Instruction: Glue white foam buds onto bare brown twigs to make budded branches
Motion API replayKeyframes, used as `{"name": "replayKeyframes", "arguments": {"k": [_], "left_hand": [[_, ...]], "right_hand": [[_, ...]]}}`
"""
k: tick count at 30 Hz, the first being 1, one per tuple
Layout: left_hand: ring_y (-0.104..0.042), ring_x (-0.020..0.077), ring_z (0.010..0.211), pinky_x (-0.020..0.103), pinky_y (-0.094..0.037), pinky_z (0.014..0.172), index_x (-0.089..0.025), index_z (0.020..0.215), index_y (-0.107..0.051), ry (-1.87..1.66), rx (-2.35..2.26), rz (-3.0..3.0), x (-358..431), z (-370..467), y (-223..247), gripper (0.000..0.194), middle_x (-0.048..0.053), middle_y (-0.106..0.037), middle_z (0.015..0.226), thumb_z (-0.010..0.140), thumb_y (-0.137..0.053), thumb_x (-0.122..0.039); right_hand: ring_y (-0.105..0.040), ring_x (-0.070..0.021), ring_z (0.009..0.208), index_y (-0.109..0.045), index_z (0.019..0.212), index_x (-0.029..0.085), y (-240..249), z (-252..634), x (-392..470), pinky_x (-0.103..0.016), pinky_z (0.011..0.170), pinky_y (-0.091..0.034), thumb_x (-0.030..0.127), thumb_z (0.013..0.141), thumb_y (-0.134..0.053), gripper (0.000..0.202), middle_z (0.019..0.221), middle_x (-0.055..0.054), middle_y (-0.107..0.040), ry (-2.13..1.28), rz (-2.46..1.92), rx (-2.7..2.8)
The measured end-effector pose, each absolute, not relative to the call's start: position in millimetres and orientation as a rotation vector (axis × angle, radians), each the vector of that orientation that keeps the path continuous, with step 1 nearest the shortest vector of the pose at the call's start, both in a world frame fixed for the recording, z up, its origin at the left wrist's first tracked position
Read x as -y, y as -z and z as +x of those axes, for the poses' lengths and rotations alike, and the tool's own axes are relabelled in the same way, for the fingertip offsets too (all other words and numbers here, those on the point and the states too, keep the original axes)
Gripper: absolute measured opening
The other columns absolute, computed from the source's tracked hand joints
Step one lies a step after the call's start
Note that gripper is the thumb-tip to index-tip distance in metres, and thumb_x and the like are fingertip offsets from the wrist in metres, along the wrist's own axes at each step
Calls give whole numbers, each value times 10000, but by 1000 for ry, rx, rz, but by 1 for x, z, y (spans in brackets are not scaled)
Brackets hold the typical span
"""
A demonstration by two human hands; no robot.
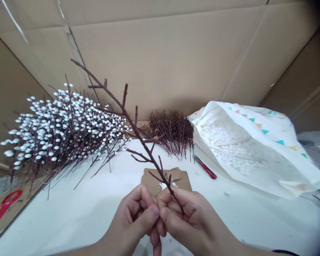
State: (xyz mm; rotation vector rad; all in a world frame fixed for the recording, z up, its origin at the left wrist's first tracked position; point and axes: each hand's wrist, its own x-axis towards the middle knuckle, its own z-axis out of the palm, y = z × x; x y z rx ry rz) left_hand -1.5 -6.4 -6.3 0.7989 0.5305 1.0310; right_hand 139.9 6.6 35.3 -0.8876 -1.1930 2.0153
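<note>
A bare brown artificial twig (pixel 146 147) with short side shoots slants up and to the left in front of me. My right hand (pixel 182 217) is closed around its lower stem. My left hand (pixel 138 217) meets it, thumb and forefinger pinched together at the right fingertips; what they hold, if anything, is hidden. Just beyond the hands, a piece of brown cardboard (pixel 185 181) with white smears lies on the white table (pixel 96 209).
To the left is a heap of twigs with white berries (pixel 69 124). Bare twigs (pixel 170 131) are piled at the back. A red-handled cutter (pixel 206 169) lies near an open white bag (pixel 272 156) of white pieces. A red ring-ended tool (pixel 2 211) is far left. Cardboard walls (pixel 162 53) enclose the table.
</note>
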Motion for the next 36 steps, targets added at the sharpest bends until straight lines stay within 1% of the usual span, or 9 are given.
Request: {"name": "replayKeyframes", "arguments": {"k": [3, 7, 9, 16, 19, 23, 28, 32, 36], "left_hand": [[-531, 28, 419, 127, -519, 399, -159, 736, -494, -1024, -534, 756, 7, -1, 5, 253, -37, -621, 562, 864, -656, -304], [-510, 31, 404, 130, -503, 377, -163, 735, -498, -1017, -544, 707, 6, 0, 4, 253, -31, -621, 568, 856, -661, -314], [-489, 31, 390, 135, -498, 369, -166, 726, -496, -1010, -554, 684, 6, 0, 2, 263, -34, -613, 556, 845, -672, -321], [-481, 50, 382, 156, -496, 347, -172, 689, -492, -1006, -630, 642, 5, 1, -3, 277, -38, -599, 517, 808, -707, -301], [-499, 52, 368, 157, -497, 345, -168, 675, -489, -1008, -693, 696, 7, 1, -1, 295, -52, -577, 493, 819, -695, -323], [-503, 47, 355, 137, -478, 338, -164, 673, -479, -989, -766, 759, 9, 0, 0, 330, -59, -568, 483, 813, -697, -369], [-485, 38, 341, 130, -464, 340, -171, 678, -459, -955, -733, 760, 8, -1, 1, 348, -62, -571, 478, 796, -712, -379], [-493, 33, 335, 118, -450, 343, -171, 681, -454, -930, -679, 733, 8, 0, 1, 367, -43, -613, 499, 772, -735, -388], [-451, 20, 322, 110, -439, 341, -174, 672, -461, -889, -626, 635, 7, 0, -2, 346, -37, -629, 495, 755, -751, -344]], "right_hand": [[-585, -81, 498, -436, 645, 179, -38, 140, -8, -218, 503, -506, 685, 598, -693, 569, 528, 58, -518, -2012, -893, 1153], [-594, -82, 491, -431, 678, 182, -34, 141, -8, -217, 487, -513, 590, 721, -676, 477, 566, 39, -554, -2002, -706, 1155], [-601, -88, 487, -442, 699, 181, -31, 142, -8, -226, 483, -519, 539, 748, -681, 434, 578, 37, -556, -1981, -676, 1153], [-674, -192, 555, -482, 733, 194, -26, 145, -8, -319, 514, -561, 491, 746, -672, 353, 553, 18, -551, -1791, -905, 1322], [-652, -180, 510, -482, 746, 210, -26, 146, -9, -298, 475, -533, 455, 798, -586, 270, 558, 13, -552, -1710, -957, 1465], [-601, -141, 471, -395, 659, 232, -29, 148, -10, -241, 438, -448, 381, 835, -484, 247, 556, -12, -579, -1511, -1016, 1711], [-640, -145, 542, -340, 670, 241, -33, 149, -9, -223, 472, -442, 322, 861, -408, 218, 588, -22, -609, -1578, -896, 1701], [-635, -145, 531, -366, 691, 234, -28, 151, -9, -231, 491, -426, 308, 865, -453, 209, 568, -10, -597, -1624, -891, 1648], [-660, -151, 571, -394, 722, 229, -25, 150, -8, -245, 535, -467, 319, 868, -510, 207, 594, -1, -606, -1753, -768, 1533]]}}
